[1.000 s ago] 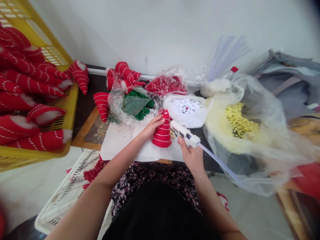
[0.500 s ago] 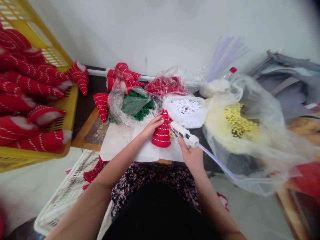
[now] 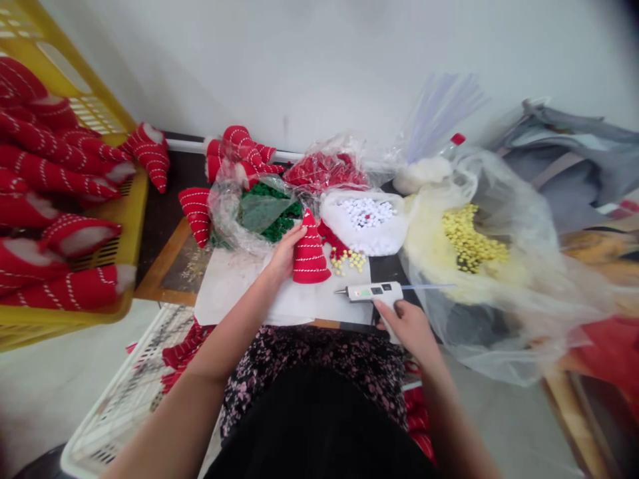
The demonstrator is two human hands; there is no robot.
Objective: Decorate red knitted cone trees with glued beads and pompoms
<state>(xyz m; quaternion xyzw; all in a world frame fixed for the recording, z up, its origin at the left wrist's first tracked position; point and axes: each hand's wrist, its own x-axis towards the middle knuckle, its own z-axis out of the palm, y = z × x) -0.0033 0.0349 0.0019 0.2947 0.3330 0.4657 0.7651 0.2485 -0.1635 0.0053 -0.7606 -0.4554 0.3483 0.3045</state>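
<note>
My left hand grips the side of a red cone with white stripes, standing upright on a white sheet. My right hand holds the handle of a white glue gun, which lies sideways on the sheet with its nozzle pointing left and a clear glue stick trailing to the right. Small yellow beads lie scattered between the cone and the gun.
Plastic bags at the back hold green pieces, red pieces, white beads and yellow beads. A yellow crate of red striped cones is on the left; a white basket sits below.
My right hand swung the glue gun away from the cone and lowered it onto the sheet. The view shifted slightly left, uncovering loose yellow beads.
</note>
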